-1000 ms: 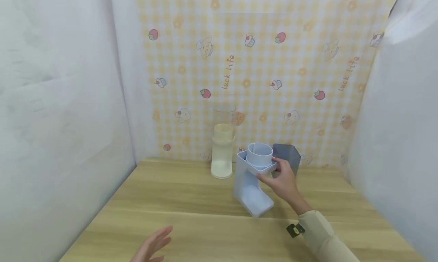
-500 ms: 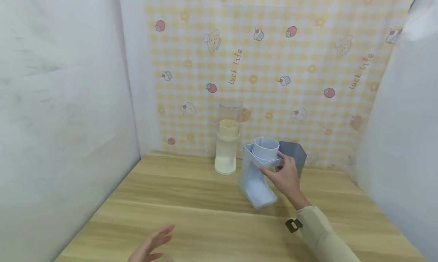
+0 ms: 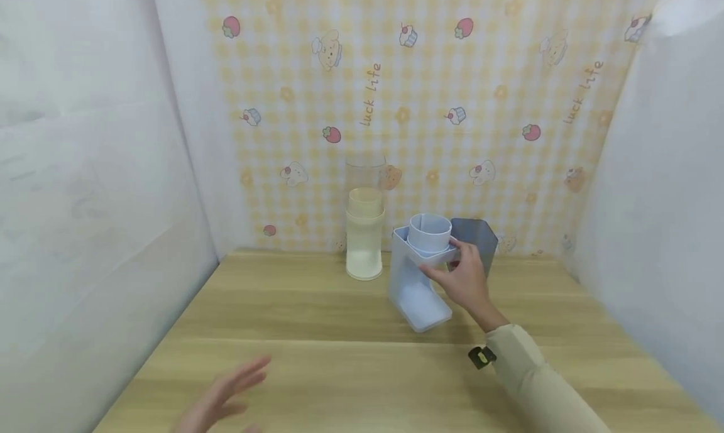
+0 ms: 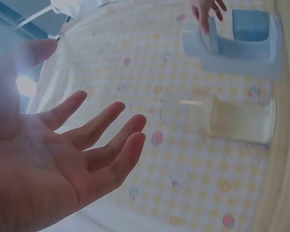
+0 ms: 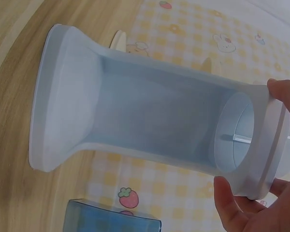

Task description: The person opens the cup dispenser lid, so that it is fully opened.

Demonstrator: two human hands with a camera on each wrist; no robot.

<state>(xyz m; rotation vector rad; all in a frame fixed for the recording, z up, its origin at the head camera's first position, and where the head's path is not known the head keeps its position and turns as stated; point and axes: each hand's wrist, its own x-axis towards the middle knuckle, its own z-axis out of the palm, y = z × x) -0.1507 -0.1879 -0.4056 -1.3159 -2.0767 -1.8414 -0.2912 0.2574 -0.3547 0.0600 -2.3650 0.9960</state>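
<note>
A light-blue C-shaped plastic stand (image 3: pixel 421 304) with a round collar (image 3: pixel 430 235) on top stands upright on the table. My right hand (image 3: pixel 466 282) grips its upper platform, thumb at the front edge and fingers along the right side. Up close in the right wrist view, the stand (image 5: pixel 154 111) has a round hole through this platform. My left hand (image 3: pixel 223 392) hovers over the near left of the table and holds nothing. Spread, relaxed fingers (image 4: pixel 130 130) show in the left wrist view.
Left of the blue stand is a cream stand (image 3: pixel 364 251) topped by a clear cylinder (image 3: pixel 364 169). A translucent dark-blue angular container (image 3: pixel 477 238) stands behind my right hand. Checkered wallpaper (image 3: pixel 294 93) backs the wooden table (image 3: pixel 317 364), with white sheets at both sides.
My left hand has drifted left. The right hand keeps its grip on the light-blue stand, which stays in place while the head view shifts slightly.
</note>
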